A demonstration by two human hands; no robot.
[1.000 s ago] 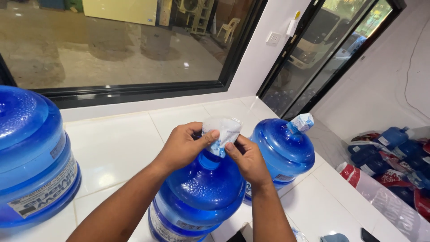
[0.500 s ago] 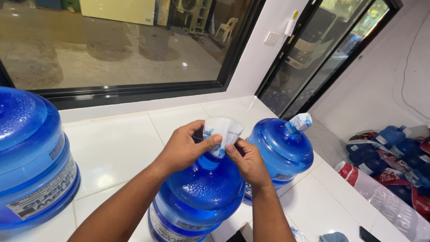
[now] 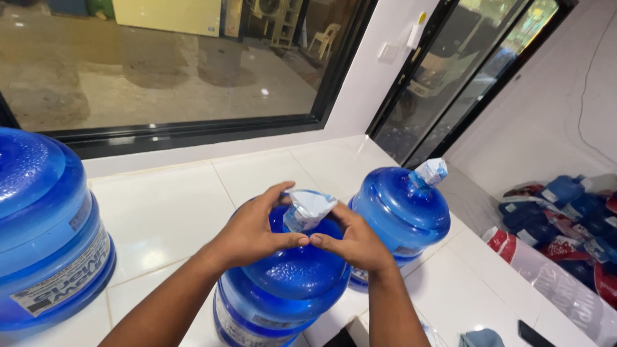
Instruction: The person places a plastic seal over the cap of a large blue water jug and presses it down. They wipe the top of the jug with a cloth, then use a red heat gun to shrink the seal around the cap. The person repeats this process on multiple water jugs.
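From the head view, I have both hands around the neck of the middle blue water jug (image 3: 283,289) standing on the white tiled counter (image 3: 173,205). My left hand (image 3: 254,231) and right hand (image 3: 353,241) curl toward each other, thumb tips nearly touching, fingers (image 3: 273,193) closed around the clear plastic seal (image 3: 308,209) covering the jug's cap. The seal sits between my fingertips, crumpled and tilted. A second sealed jug (image 3: 402,215) stands just beyond my right fingers; a third jug (image 3: 45,225) is well apart, past my left. I judge the thin film could tear or slide crooked if one hand squeezes harder than the other.
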